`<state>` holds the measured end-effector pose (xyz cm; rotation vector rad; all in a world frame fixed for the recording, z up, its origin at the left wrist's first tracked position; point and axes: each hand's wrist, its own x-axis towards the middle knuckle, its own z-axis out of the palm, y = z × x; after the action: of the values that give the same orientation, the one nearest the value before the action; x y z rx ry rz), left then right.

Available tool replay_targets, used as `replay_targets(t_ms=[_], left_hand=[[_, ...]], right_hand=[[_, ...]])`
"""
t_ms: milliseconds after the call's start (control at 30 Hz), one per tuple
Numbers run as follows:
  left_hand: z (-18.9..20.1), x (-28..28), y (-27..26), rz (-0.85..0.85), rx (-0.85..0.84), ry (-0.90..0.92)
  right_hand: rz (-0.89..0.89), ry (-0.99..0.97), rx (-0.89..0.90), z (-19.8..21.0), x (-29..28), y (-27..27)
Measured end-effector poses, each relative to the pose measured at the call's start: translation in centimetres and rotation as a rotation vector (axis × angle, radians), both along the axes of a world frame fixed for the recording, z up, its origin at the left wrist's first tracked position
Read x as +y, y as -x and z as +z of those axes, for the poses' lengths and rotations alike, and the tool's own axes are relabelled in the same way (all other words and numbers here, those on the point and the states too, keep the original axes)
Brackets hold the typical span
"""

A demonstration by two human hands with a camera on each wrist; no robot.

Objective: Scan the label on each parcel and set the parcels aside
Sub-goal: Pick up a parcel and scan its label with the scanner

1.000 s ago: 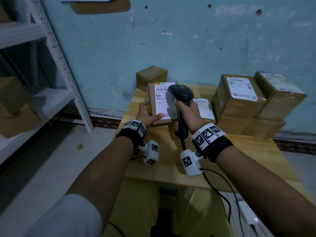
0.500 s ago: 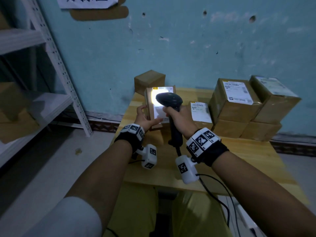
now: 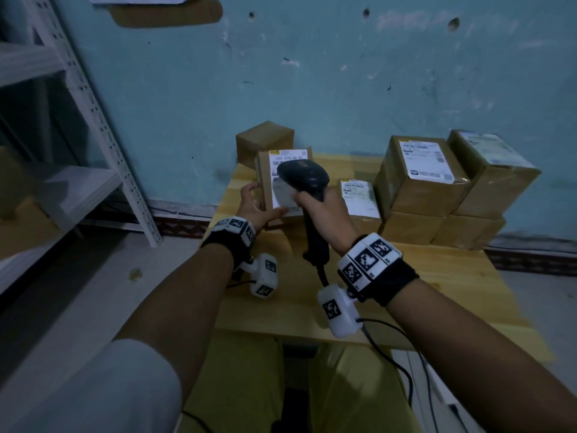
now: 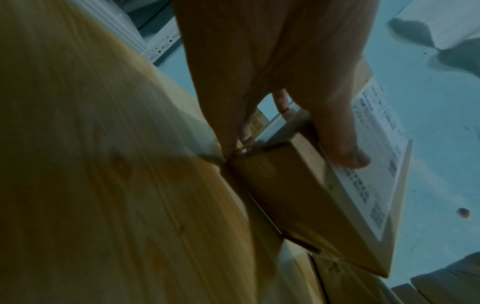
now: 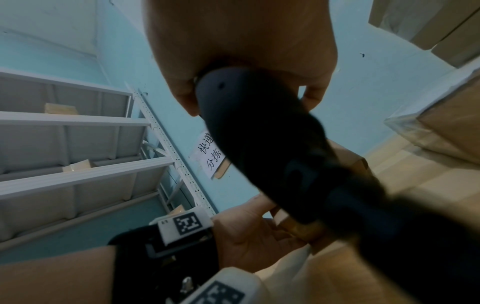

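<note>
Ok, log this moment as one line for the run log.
step: scanning | left hand: holds parcel upright on table | right hand: grips scanner, aimed at label

Seven cardboard parcels point(image 3: 421, 179) on one wooden table point(image 3: 437, 276), one scanner point(image 3: 304, 178), one shelving unit point(image 3: 93, 120)

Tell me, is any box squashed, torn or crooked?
None looks squashed or torn. Only the parcel in the left hand is crooked: it's tipped up on edge so its label faces the barcode scanner in the right hand. That's deliberate. The stacked boxes sit square.
</note>
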<state>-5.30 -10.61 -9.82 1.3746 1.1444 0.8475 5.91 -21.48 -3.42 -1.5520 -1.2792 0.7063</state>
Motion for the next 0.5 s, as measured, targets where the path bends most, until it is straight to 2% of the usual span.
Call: replay_targets(t_ms=[500], left_hand=[[-0.8, 1.2, 0.0, -0.028, -0.024, -0.002]], right_hand=[[-0.022, -0.036, 0.008, 0.4, -1.0, 0.3]])
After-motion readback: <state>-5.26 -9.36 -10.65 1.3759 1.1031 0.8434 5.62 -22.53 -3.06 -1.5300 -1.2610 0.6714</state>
